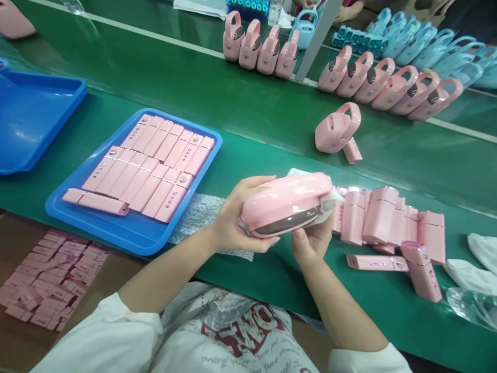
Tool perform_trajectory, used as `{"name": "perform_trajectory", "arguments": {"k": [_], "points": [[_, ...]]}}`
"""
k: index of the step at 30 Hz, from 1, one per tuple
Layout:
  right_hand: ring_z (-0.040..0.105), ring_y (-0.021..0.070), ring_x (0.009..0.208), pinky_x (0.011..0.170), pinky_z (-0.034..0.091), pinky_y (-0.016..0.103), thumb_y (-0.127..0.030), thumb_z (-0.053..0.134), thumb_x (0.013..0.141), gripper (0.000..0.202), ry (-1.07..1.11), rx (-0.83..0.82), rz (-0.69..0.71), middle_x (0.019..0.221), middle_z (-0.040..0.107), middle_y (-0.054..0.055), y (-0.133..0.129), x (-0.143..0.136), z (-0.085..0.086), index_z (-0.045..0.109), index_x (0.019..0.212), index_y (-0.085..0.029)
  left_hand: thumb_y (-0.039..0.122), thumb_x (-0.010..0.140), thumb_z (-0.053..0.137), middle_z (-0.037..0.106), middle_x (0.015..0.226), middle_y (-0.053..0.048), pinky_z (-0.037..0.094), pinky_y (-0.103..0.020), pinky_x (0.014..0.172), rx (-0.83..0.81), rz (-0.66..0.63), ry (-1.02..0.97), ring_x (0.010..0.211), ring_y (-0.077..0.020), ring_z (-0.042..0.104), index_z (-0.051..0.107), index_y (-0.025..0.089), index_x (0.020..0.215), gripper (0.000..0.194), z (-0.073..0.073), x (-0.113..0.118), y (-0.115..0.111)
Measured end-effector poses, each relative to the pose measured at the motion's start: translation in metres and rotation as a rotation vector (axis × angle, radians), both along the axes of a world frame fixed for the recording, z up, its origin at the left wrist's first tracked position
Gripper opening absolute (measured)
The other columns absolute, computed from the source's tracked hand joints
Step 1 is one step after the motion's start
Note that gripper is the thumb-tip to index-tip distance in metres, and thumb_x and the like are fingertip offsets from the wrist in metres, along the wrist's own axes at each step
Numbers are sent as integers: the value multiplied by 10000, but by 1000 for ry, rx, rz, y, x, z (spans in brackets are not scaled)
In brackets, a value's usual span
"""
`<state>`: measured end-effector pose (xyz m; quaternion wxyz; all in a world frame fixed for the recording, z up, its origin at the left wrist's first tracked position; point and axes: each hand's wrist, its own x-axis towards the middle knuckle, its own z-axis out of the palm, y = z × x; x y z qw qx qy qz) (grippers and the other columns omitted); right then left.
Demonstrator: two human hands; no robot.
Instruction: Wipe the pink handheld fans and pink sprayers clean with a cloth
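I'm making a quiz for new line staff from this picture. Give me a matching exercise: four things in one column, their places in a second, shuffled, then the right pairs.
Things:
1. pink shell
2. flat pink panels
3. lone pink handled unit
4. bubble wrap

Places:
A. in the blue tray
B. lying on the green belt, apart from the rows
C. held between left hand and right hand
D. flat beside the tray, under the left wrist

Pairs: 1-C, 2-A, 3-B, 4-D
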<state>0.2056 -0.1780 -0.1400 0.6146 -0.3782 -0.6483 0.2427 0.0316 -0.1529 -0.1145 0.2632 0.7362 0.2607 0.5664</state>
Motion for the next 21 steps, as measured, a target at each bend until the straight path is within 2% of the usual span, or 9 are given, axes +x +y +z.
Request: {"name": "perform_trajectory", "arguments": {"k": [2, 6, 9, 14, 18, 21], "points": [[506, 273, 1250, 1015, 452, 425, -569, 608, 814, 673, 38, -68, 89, 1279, 530, 106, 3, 3, 3, 390, 1389, -295, 270, 566, 806, 553, 1295, -124, 484, -447, 993, 91, -32, 23, 1194, -297, 550, 437, 222, 1332, 851, 3, 0, 0], [568, 287, 1173, 975, 496, 436, -651, 704, 680, 810, 40, -250, 245, 1247, 567, 124, 7, 16, -2, 429, 1329, -252, 264, 572, 802, 580, 1256, -138, 514, -446, 953, 64, -95, 13, 1146, -299, 583, 417, 191, 1355, 875, 6, -2, 3], [508, 303, 1255, 1043, 444, 484, -638, 750, 632, 892, 22, -287, 226, 1323, 519, 116, 8, 23, -11, 372, 1356, -280, 256, 569, 814, 542, 1295, -151, 466, -484, 1020, 116, -114, 70, 1222, -319, 526, 385, 196, 1380, 919, 5, -5, 6], [509, 262, 1236, 1041, 448, 451, -568, 763, 670, 821, 2, -206, 194, 1344, 497, 60, 10, 24, -15, 377, 1365, -363, 255, 607, 806, 469, 1359, -149, 416, -533, 1050, 103, -85, 152, 1298, -333, 441, 394, 248, 1366, 864, 2, -11, 10], [499, 272, 1232, 1044, 440, 481, -544, 783, 658, 848, -47, -161, 177, 1347, 475, 64, 9, 26, -13, 373, 1378, -364, 319, 620, 822, 500, 1328, -146, 462, -500, 1003, 81, -101, 149, 1253, -317, 483, 382, 259, 1377, 878, 4, -11, 10], [465, 295, 1269, 1094, 380, 527, -513, 812, 635, 857, -101, -201, 208, 1362, 445, 80, 9, 28, -12, 379, 1353, -337, 380, 587, 844, 548, 1275, -146, 475, -476, 992, 105, -79, 137, 1197, -304, 530, 391, 228, 1375, 922, 6, -10, 10]]}}
